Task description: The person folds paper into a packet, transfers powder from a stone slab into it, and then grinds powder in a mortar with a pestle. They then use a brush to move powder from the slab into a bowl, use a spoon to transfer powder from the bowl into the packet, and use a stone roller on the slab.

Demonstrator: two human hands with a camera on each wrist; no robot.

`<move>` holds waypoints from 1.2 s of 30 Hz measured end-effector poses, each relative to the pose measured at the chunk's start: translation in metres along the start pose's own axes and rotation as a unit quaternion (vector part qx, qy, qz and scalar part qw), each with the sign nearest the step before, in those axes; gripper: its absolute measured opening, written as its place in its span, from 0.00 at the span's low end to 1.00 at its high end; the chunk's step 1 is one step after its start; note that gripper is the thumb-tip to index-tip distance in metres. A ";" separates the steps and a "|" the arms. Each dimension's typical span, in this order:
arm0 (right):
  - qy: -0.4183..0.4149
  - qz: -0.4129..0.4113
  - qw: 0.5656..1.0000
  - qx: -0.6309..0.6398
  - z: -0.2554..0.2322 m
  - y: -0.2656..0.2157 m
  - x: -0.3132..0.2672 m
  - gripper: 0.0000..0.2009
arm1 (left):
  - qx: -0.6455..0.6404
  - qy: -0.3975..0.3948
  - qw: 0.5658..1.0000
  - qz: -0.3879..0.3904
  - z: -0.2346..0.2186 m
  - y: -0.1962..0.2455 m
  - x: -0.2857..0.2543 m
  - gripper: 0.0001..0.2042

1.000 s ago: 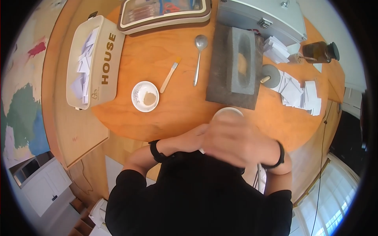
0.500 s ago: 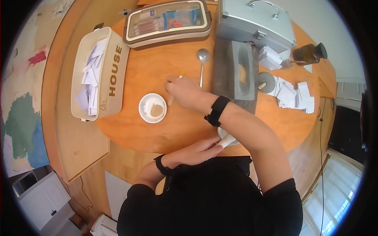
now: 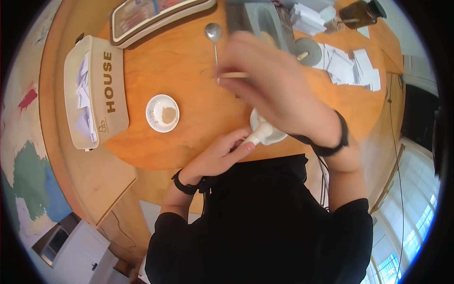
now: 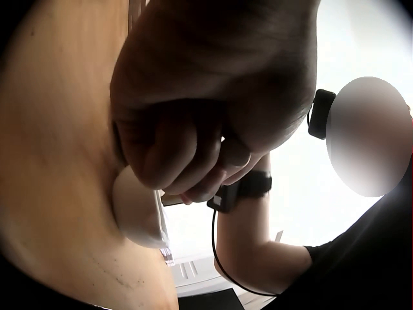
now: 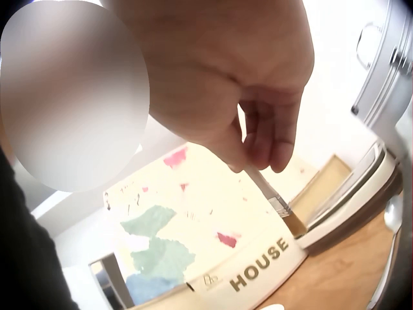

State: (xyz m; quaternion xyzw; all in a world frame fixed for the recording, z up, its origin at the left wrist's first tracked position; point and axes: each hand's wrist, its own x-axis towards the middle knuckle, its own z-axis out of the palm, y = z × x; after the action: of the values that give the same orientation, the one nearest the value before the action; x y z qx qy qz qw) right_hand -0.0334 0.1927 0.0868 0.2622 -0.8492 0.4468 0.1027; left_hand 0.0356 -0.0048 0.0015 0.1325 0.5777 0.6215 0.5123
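My left hand [image 3: 222,154] grips the handle of a white pestle [image 3: 260,133] at the table's front edge. The pestle's head rests inside a white mortar [image 3: 278,138], part of which my right forearm and hand cover. In the left wrist view the mortar [image 4: 137,208] shows below my curled fingers. My right hand [image 3: 283,85], blurred, is raised above the table and pinches a flat brush [image 5: 274,197] by its wooden handle, bristles pointing away from the fingers. A small white dish [image 3: 155,124] with tan powder stands to the left.
A metal spoon [image 3: 213,34] lies behind the right hand. At left stands a cream HOUSE bin [image 3: 116,94] with paper slips. Toward the back are a lidded case [image 3: 165,21], a grey stone trough [image 3: 255,14], a round grey stone [image 3: 309,52], paper slips [image 3: 343,68] and a dark jar [image 3: 362,15].
My right hand reached left across the table, took the brush from beside the dish and came back right with it. My left hand stays low at the front, with the pestle in its grip.
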 end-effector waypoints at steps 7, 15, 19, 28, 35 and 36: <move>0.231 0.217 0.922 0.224 -0.050 0.009 -0.144 0.06 | 0.056 0.065 0.996 0.013 -0.008 -0.003 0.007 0.10; 0.289 0.350 0.716 0.531 -0.021 0.045 -0.191 0.04 | 0.310 0.111 0.943 0.037 -0.002 0.021 0.019 0.15; 0.252 0.368 0.665 0.599 -0.010 0.050 -0.187 0.05 | 0.362 0.135 0.921 0.049 0.001 0.026 0.027 0.14; 0.266 0.396 0.673 0.566 -0.013 0.060 -0.186 0.04 | 0.415 0.128 0.894 0.111 -0.001 0.029 0.030 0.18; 0.277 0.407 0.667 0.559 -0.004 0.061 -0.193 0.04 | 0.374 0.149 0.911 0.089 -0.007 0.021 0.025 0.16; 0.268 0.398 0.666 0.571 -0.004 0.060 -0.191 0.04 | 0.369 0.149 0.913 0.084 -0.008 0.020 0.024 0.16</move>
State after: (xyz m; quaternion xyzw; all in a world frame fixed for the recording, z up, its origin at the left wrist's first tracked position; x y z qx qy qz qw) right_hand 0.0949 0.2915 -0.0311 -0.2245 -0.3875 0.8935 -0.0320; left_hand 0.0098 0.0133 0.0060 0.2661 0.8224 0.4173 0.2804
